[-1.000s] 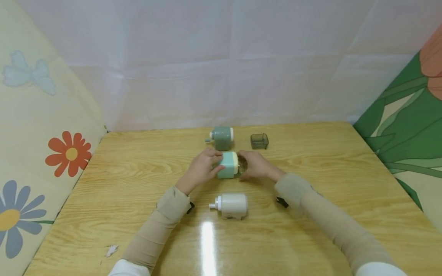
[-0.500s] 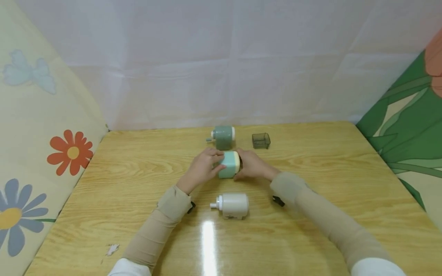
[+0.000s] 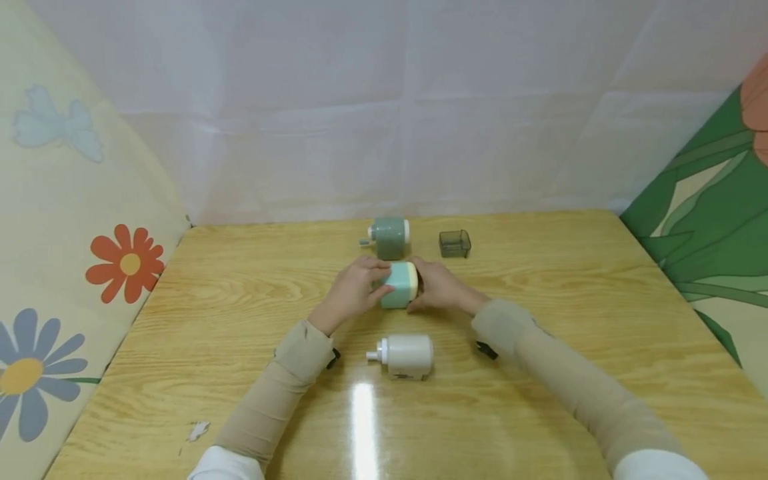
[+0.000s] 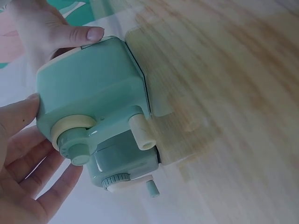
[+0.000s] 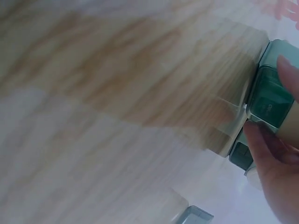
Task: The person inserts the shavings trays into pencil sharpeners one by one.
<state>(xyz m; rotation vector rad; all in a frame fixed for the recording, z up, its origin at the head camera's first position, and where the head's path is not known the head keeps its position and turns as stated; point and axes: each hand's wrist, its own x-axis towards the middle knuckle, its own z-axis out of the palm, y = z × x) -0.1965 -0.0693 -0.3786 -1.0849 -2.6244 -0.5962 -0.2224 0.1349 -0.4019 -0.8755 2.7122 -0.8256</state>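
A mint-green crank pencil sharpener (image 3: pixel 397 287) with a cream rim lies between both hands mid-table. My left hand (image 3: pixel 353 291) holds its crank side, thumb and fingers spread around the body. In the left wrist view the cream crank handle (image 4: pixel 142 132) shows. At the opposite end, my right hand (image 3: pixel 443 288) has thumb and fingers at the edges of the dark see-through shavings drawer (image 5: pixel 270 103). That drawer sits in the sharpener's body, partly covered by the fingers.
Behind stands a darker green sharpener (image 3: pixel 390 239), with a loose smoky clear drawer (image 3: pixel 455 245) to its right. Nearer me is a beige sharpener (image 3: pixel 411 355), its crank facing left. A torn white patch (image 3: pixel 199 431) marks the table's front left.
My right hand has moved slightly left with the drawer, which stuck out of the mint-green sharpener a second ago and now sits inside it. The left hand has kept its hold.
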